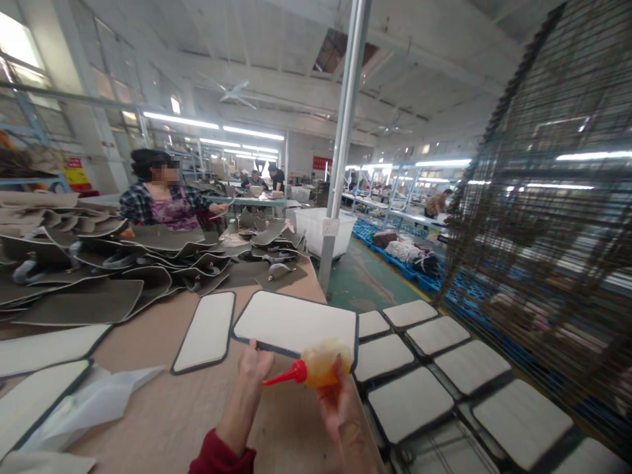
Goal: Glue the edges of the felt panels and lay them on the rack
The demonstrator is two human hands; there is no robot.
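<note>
A plastic bottle (323,365) of amber liquid, with a red nozzle pointing left, is held in my right hand (340,401). Its fingers wrap around the bottle's lower right side. My left hand (254,362) is at the near edge of a large white panel (299,321) with a dark rim, its fingertips at that rim. The bottle covers part of the panel's right end. To the left, a narrower white panel (206,329) with the same dark edging lies on the brown tabletop (197,415).
Grey-brown pieces (93,299) are heaped at the left, near translucent sheeting (93,408). Several white panels (409,401) lie on a rack at right, beside a hanging mesh (553,197). A metal post (340,138) rises beyond the table. A person (170,197) sits across it.
</note>
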